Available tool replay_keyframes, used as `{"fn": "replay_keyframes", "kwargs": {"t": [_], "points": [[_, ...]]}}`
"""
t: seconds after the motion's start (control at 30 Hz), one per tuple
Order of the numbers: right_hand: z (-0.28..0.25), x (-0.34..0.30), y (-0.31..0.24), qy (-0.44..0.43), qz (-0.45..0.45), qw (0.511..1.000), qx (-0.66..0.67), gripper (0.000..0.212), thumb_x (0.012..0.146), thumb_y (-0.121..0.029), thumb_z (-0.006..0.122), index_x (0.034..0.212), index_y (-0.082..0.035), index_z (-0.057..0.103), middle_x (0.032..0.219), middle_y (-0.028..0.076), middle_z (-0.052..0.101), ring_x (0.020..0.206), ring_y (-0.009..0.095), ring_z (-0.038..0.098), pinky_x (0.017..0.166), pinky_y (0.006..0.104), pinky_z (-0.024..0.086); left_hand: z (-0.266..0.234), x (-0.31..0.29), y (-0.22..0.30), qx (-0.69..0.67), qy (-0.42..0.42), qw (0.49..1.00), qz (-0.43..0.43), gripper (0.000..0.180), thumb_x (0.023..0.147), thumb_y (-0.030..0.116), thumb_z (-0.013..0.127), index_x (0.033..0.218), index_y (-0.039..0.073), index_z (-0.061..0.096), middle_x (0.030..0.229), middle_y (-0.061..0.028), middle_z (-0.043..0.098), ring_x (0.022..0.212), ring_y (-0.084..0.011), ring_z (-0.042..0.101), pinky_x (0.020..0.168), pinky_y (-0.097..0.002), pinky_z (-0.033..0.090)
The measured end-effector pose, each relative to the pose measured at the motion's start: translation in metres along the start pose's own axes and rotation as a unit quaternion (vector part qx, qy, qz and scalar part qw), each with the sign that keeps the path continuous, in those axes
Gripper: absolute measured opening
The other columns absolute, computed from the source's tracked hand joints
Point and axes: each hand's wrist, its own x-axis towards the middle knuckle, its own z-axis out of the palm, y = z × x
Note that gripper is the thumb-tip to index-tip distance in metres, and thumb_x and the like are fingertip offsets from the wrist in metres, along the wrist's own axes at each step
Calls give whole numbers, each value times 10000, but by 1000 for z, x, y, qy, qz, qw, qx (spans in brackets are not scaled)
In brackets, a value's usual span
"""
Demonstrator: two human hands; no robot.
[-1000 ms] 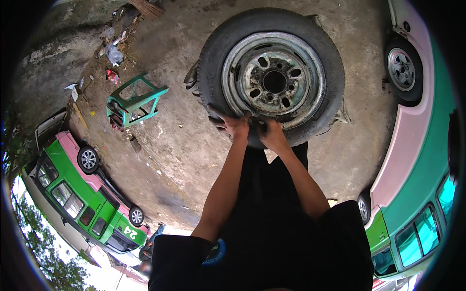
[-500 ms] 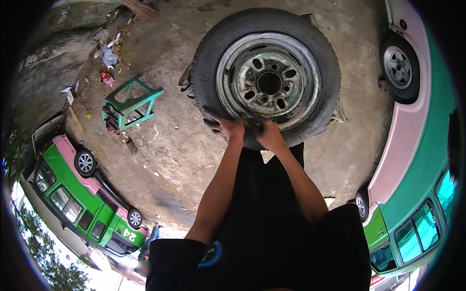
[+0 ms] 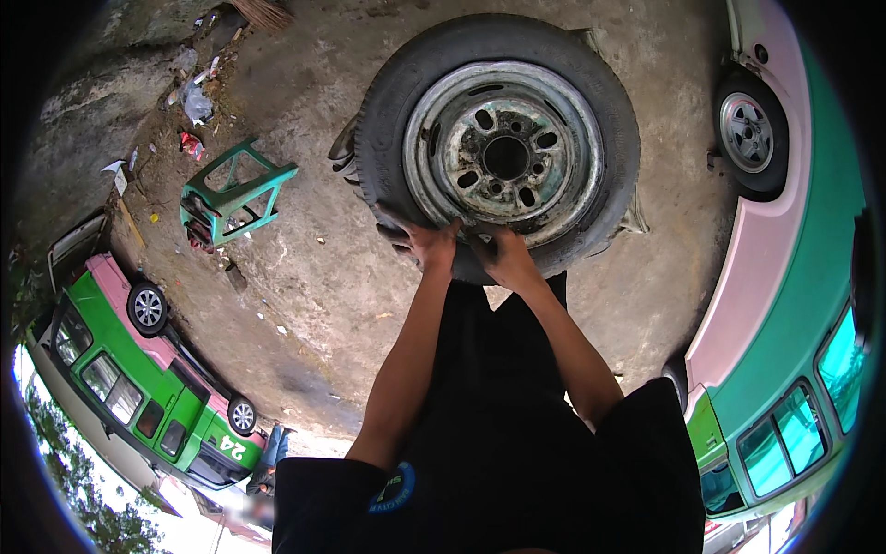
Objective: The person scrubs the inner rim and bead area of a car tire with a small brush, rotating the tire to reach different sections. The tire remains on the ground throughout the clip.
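Observation:
A black tyre (image 3: 392, 102) on a worn, grimy steel wheel rim (image 3: 506, 198) is in front of me, its face turned up toward me. My left hand (image 3: 426, 245) is at the near left part of the tyre, fingers spread over the sidewall and thumb pointing to the rim's edge. Beside it, my right hand (image 3: 503, 257) is closed, fingers curled at the near edge of the rim. What those fingers hold, if anything, is hidden. Both hands look blackened with grime.
Left on the dirty concrete is a green plastic stool (image 3: 235, 194), with litter (image 3: 196, 103) beyond it and a broom (image 3: 263, 11) at the top. A green and pink van (image 3: 138, 379) is at left, another vehicle (image 3: 775, 268) close at right. A person (image 3: 268, 462) is at lower left.
The whole view has shifted slightly, with the wheel and surroundings a little further left in the picture. Both hands keep their places at the near edge of the rim.

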Motion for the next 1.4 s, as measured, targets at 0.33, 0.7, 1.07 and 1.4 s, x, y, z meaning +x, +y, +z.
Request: {"fn": "replay_keyframes", "kwargs": {"t": [0.33,0.7,1.07,1.4], "points": [[0,1,-5,-1,-20,1000,-23,279,899,-77,647,1167,-19,701,1056,259,713,1006,412,701,844,437,549,-2,0,6,-2,-30,998,-50,1582,600,279,984,1573,365,-261,1658,-260,-178,1531,-506,-28,1202,-639,233],[1,12,0,-94,61,991,-68,293,954,-116,618,1228,-29,679,1094,297,682,1056,440,672,835,455,535,-4,-7,13,-25,-7,998,-63,1590,539,228,997,1588,445,-178,1680,-235,-121,1546,-443,111,1206,-639,214],[-18,17,46,-157,-119,976,-96,259,980,-71,597,1212,20,668,1087,279,699,1035,390,698,846,389,528,9,-25,-2,-86,59,994,17,1530,559,283,996,1601,458,-110,1702,-130,-131,1552,-445,-33,1087,-762,320],[-6,15,66,-154,-78,983,-55,267,984,-24,588,1230,57,652,1146,226,701,1087,261,663,938,333,473,7,-24,5,-55,23,997,-43,1534,565,310,992,1596,457,-134,1700,-111,-165,1553,-439,-69,1118,-768,250]]}}
